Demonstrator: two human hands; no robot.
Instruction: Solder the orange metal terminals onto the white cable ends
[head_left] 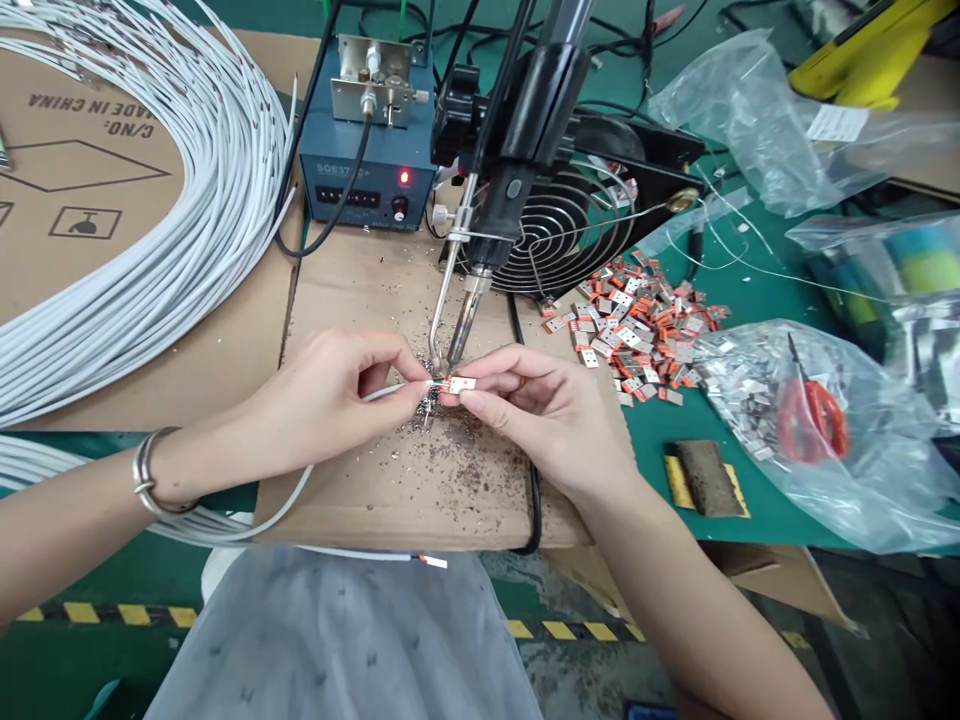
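My left hand pinches the end of a white cable, its thin coloured wires showing at the tip. Between thumb and fingers of my right hand is a small USB connector with a metal shell and orange-red plastic. The wire ends meet the back of the connector. Just above them points the tip of a soldering iron, fixed in a stand, with a thin metal solder feed tube beside it. Whether the iron tip touches the joint I cannot tell.
Bundled white cables curve along the left. Behind stand a blue solder-feeder box and a black fan. Loose USB connectors are heaped at right, near a plastic bag, red-handled cutters and a sponge. Solder scraps litter the cardboard.
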